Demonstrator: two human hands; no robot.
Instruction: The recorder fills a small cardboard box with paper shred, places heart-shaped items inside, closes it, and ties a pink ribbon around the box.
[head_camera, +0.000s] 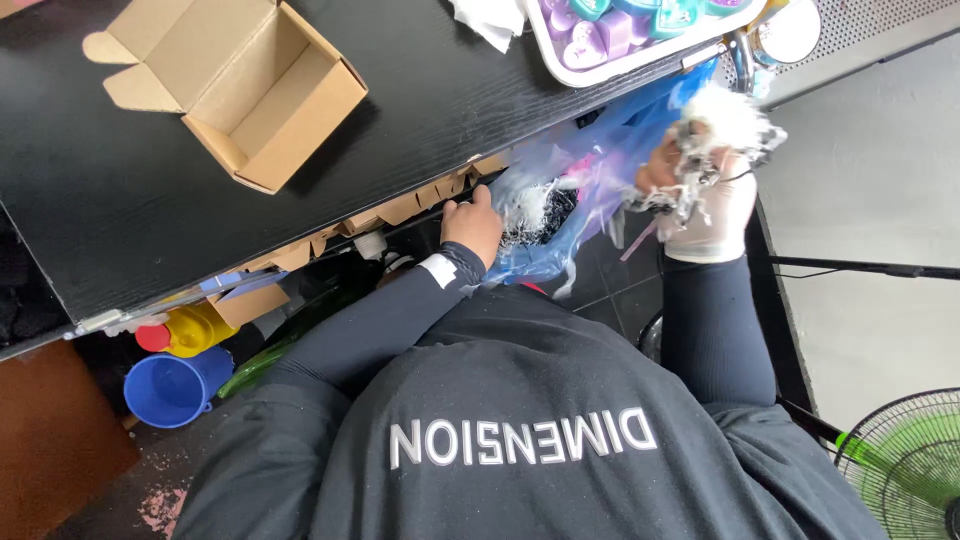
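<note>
My left hand (474, 224), bare with a black sleeve, grips the near edge of a blue plastic bag (600, 165) that hangs below the black table's front edge (150, 220). White and black shredded paper (535, 205) fills the bag's mouth. My right hand (712, 205), in a white glove, is raised to the right of the bag. It is closed on a clump of shredded paper (725, 130).
An open cardboard box (245, 90) lies on the table's left part. A white tray (640, 30) of purple and teal heart-shaped pieces sits at the far edge beside a white cloth (490, 20). Flat cardboard pieces (400, 208), a blue cup (172, 385) and a yellow container (200, 328) are under the table. A green fan (905, 460) stands lower right.
</note>
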